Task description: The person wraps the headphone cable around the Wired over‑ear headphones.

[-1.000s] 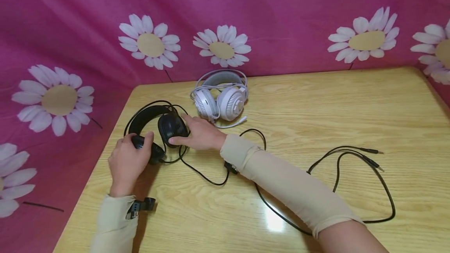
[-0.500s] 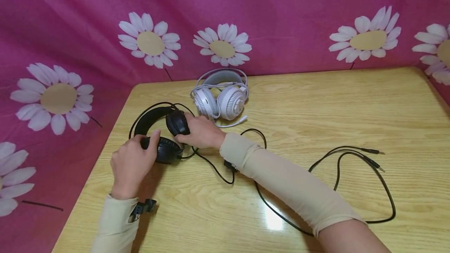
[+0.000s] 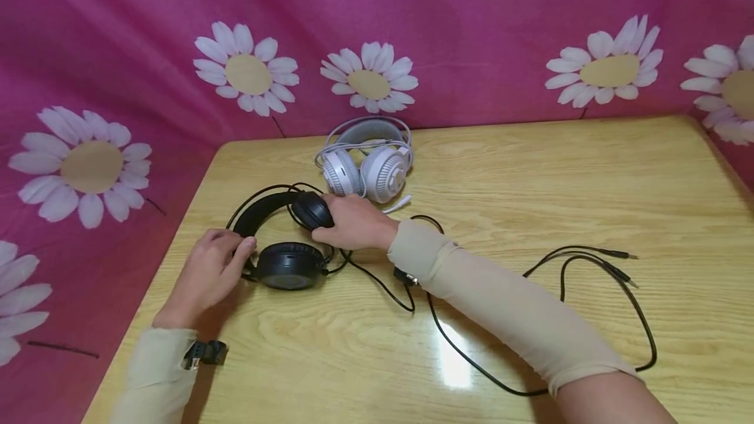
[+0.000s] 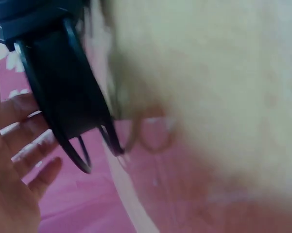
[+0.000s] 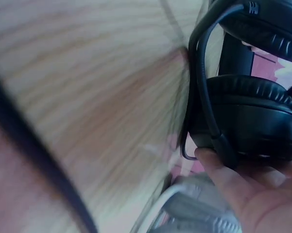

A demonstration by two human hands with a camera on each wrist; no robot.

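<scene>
A black over-ear headset (image 3: 290,267) lies at the left of the table, its padded headband (image 3: 259,213) arched toward the back left. My right hand (image 3: 356,221) grips the farther ear cup (image 5: 248,121), fingers against its outer side in the right wrist view. At the headband's left end is my left hand (image 3: 206,273), its thumb near the closer cup. The left wrist view shows this hand's fingers (image 4: 26,138) loosely spread behind the band; contact is hard to tell. A black cable (image 3: 377,278) runs from the headset to the right beneath my right forearm.
A white headset (image 3: 385,172) with a boom microphone stands just behind my right hand. Two cable plugs (image 3: 618,254) lie on the right of the wooden table (image 3: 530,182). A pink flowered cloth (image 3: 471,38) hangs along the back and left.
The black headset has shifted right and turned, its nearer cup now facing forward. My left hand has let go of that cup and drawn left. My right hand has moved slightly right, still gripping.
</scene>
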